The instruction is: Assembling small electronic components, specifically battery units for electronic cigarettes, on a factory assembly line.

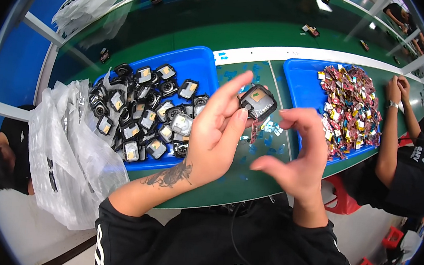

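My left hand (pixel 217 133) holds a small black square part with a grey face and an orange patch (pixel 258 101) between thumb and fingertips, lifted above the green table (pixel 228 179). My right hand (pixel 298 150) hovers just right of it, fingers curled, thumb out, touching nothing that I can see. A thin reddish strip hangs below the part. Under the hands lie small shiny foil scraps (pixel 271 130).
A blue tray (pixel 198 63) on my left holds several of the same black parts. Another blue tray (pixel 299 84) on my right holds a heap of small colourful packets (pixel 353 107). Clear plastic bags (pixel 64 150) sit at far left. A person's arms (pixel 391 128) rest at right.
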A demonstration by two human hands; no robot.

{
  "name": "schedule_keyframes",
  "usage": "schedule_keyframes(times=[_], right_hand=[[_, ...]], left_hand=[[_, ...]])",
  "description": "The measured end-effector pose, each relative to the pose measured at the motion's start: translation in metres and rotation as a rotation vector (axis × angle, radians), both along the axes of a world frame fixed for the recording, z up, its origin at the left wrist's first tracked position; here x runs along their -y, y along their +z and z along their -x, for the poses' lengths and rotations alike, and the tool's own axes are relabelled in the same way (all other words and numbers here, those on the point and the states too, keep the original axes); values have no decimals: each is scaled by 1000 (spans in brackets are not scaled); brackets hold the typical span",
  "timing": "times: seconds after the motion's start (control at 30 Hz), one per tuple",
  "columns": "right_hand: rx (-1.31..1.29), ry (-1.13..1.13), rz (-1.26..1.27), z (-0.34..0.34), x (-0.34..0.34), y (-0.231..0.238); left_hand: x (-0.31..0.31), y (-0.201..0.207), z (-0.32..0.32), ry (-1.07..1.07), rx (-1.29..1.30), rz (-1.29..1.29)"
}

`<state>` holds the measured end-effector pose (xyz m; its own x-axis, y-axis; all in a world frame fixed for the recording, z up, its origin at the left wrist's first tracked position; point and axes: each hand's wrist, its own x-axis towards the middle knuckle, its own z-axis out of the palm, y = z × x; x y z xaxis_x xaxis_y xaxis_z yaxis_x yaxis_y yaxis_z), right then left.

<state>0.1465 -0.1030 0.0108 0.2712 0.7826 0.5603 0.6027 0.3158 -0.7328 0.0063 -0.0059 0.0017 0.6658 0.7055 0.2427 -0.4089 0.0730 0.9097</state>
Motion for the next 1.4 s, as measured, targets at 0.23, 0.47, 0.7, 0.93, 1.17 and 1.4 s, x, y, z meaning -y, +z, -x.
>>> schedule_keyframes(times=[0.23, 0.47, 0.7, 0.93, 1.17, 1.4], right_hand=[[-206, 0, 27, 11, -1, -8], [-845, 235, 111, 5, 7, 4], [-788, 287, 176, -10, 9, 5], [-729, 268, 159, -11, 14, 0], [-757, 108, 177, 7, 15, 6], [-690, 36, 43, 13, 11, -13]], left_hand=[[-4, 1, 9, 45, -123, -326], [-13, 8, 10, 197, -203, -1011], [-15, 17, 10, 257, -249, -1143], [-5, 15, 12, 0, -412, -656], [1, 14, 13, -163, -415, -137], [2, 12, 9, -192, -228, 7]])
